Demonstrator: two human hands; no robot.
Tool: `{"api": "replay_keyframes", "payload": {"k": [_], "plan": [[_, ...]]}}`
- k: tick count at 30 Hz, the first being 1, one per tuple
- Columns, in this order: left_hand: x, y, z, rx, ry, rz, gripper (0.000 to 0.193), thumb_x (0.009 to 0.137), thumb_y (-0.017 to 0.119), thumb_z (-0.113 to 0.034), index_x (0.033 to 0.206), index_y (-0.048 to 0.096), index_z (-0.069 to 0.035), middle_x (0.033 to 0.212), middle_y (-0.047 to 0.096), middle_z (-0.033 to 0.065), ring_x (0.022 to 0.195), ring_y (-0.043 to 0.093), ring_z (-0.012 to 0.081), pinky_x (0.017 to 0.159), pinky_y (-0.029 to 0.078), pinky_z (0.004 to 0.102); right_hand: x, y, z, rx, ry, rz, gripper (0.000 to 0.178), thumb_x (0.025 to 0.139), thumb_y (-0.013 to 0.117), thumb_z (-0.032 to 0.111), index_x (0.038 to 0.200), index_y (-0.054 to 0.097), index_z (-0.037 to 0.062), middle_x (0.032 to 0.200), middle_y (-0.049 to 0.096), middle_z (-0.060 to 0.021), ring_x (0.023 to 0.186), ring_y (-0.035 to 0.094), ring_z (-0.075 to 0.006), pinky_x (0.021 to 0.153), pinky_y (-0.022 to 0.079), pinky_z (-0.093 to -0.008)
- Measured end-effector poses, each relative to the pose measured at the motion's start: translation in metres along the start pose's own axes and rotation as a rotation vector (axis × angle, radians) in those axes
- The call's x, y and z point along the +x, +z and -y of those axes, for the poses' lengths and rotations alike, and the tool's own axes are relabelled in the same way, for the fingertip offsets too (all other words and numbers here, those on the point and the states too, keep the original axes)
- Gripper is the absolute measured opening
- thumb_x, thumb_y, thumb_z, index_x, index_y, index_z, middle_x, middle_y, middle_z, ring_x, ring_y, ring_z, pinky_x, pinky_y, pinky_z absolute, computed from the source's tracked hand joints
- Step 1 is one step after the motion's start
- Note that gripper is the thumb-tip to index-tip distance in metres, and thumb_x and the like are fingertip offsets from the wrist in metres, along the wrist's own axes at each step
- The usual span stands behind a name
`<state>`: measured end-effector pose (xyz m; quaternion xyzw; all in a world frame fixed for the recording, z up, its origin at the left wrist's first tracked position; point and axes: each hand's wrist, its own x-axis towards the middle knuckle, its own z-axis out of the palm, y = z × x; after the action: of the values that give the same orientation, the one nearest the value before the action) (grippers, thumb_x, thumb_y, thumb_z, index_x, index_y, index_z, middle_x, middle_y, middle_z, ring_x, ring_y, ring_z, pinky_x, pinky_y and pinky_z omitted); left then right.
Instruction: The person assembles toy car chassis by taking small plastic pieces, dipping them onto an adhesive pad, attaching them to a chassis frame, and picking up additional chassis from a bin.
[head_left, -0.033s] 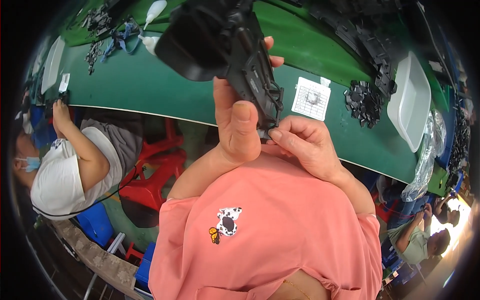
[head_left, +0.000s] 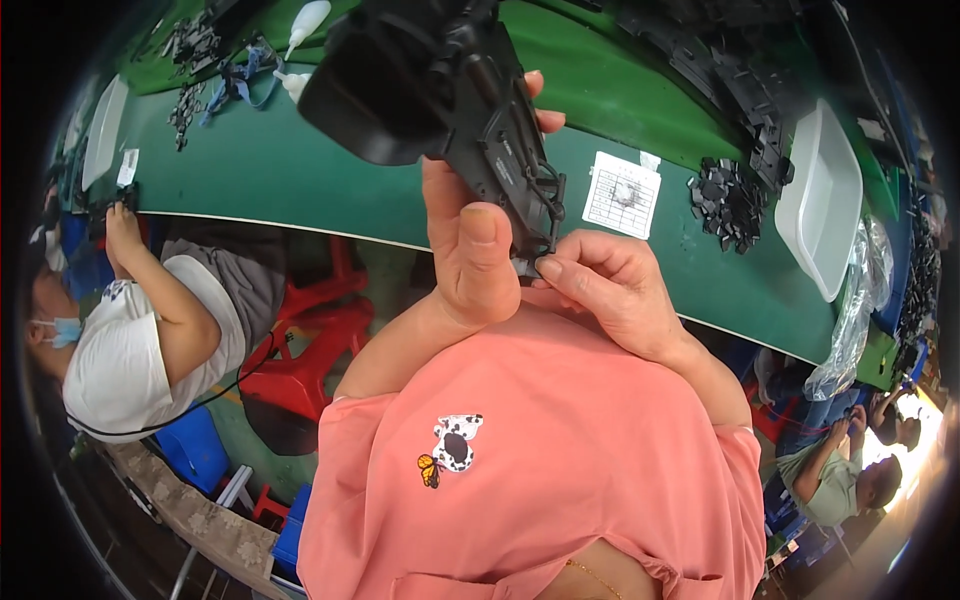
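While your left hand [head_left: 470, 262] grips a black device [head_left: 505, 165] your right hand [head_left: 615, 292] pinches, a white plastic tray [head_left: 822, 205] stands near black pieces [head_left: 728, 205].

Left hand [head_left: 474, 262] holds a bulky black device [head_left: 490, 130], tilted; right hand [head_left: 618, 293] pinches at its lower end. On the green table [head_left: 340, 185], right side: white printed sheet [head_left: 612, 210], pile of small black parts [head_left: 729, 205], then a white tray [head_left: 828, 200].
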<state>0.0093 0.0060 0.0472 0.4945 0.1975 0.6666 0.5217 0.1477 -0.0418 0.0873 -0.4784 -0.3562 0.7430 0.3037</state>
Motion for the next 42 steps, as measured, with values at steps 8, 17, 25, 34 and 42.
{"api": "replay_keyframes", "payload": {"k": [8,17,25,34,42], "plan": [[0.005,-0.001,0.001,0.064,-0.007,-0.063,0.074,0.091,0.046,-0.058,0.141,0.024,-0.008,0.139,0.037,0.023,0.112,0.05,0.026,0.094,0.041,0.0388,0.004,0.001,0.0,-0.059,-0.021,-0.029,0.021,0.092,0.058,0.017,0.083,0.064,-0.002,0.073,0.059,0.0001,0.066,0.049,-0.0045,0.059,0.041,-0.0208],[0.0,0.003,0.002,0.122,0.009,-0.167,0.085,0.087,0.045,-0.066,0.142,0.023,-0.005,0.137,0.037,0.0227,0.111,0.051,0.0273,0.098,0.039,0.0415,0.002,0.001,-0.005,-0.031,-0.015,-0.017,0.018,0.091,0.058,0.014,0.083,0.063,-0.0001,0.07,0.058,0.001,0.064,0.048,-0.0033,0.059,0.039,-0.0195],[0.0,0.008,0.0,0.155,-0.038,-0.178,0.087,0.086,0.04,-0.069,0.141,0.023,-0.004,0.137,0.036,0.0232,0.111,0.051,0.029,0.099,0.039,0.0429,0.008,-0.003,-0.014,0.011,-0.091,0.051,0.017,0.091,0.058,0.013,0.081,0.062,0.0003,0.072,0.059,0.0003,0.068,0.051,-0.0041,0.061,0.041,-0.0204],[0.005,-0.003,0.004,-0.166,-0.093,-0.17,0.08,0.09,0.044,-0.06,0.139,0.026,0.001,0.133,0.044,0.019,0.108,0.056,0.0258,0.092,0.045,0.0377,-0.009,-0.005,0.012,-0.267,-0.084,-0.09,0.02,0.087,0.063,0.015,0.078,0.064,-0.0029,0.064,0.059,-0.0019,0.061,0.05,-0.0063,0.054,0.04,-0.0242],[0.043,-0.054,-0.038,-0.585,-0.602,-0.313,0.057,0.099,0.026,-0.044,0.133,0.041,0.0,0.127,0.053,0.0171,0.11,0.057,0.0298,0.09,0.051,0.0447,-0.061,-0.086,-0.037,-0.879,-0.519,-0.805,0.016,0.09,0.056,0.003,0.076,0.055,-0.0038,0.067,0.051,-0.0074,0.058,0.045,-0.0151,0.054,0.035,-0.0285]]}}
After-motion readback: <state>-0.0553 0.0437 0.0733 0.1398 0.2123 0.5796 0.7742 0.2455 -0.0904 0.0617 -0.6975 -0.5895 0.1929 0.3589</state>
